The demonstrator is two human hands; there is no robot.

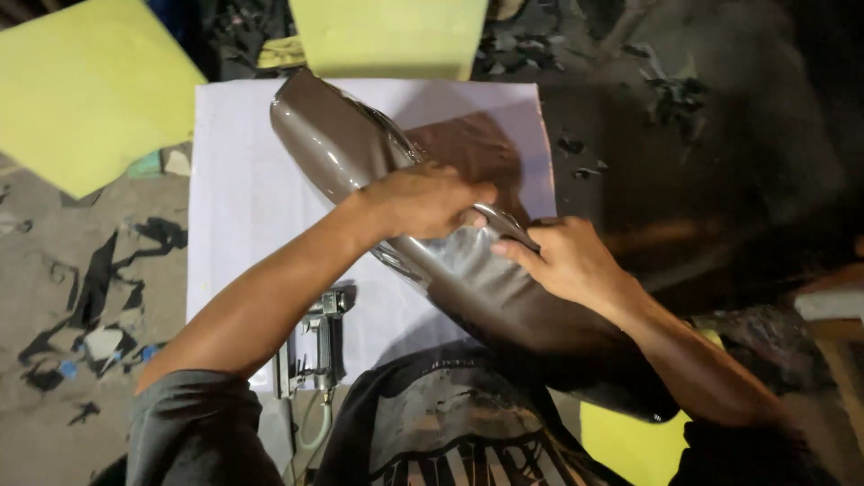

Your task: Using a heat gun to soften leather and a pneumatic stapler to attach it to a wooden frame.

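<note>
From the head camera, a long seat (468, 279) with a shiny brown cover (328, 135) lies across a white sheet (234, 207) on the surface. The seat runs from the far left toward the person's body.

The left hand (423, 200) rests on top of the seat, near its middle. Its grip is curled shut, with the fingers bent over a fold of the brown cover. The right hand (567, 261) is just beside it, on the right side of the seat. Its fingers (513, 252) pinch the edge of the cover and are closed on it. The two hands almost touch. The seat lies under both hands.

A metal staple gun (310, 351) with a thin hose lies on the white sheet, near the left arm and apart from the hands. Yellow foam pieces (81, 90) lie past the sheet, at the far side. Dark scraps (99, 288) are on the floor to the left.
</note>
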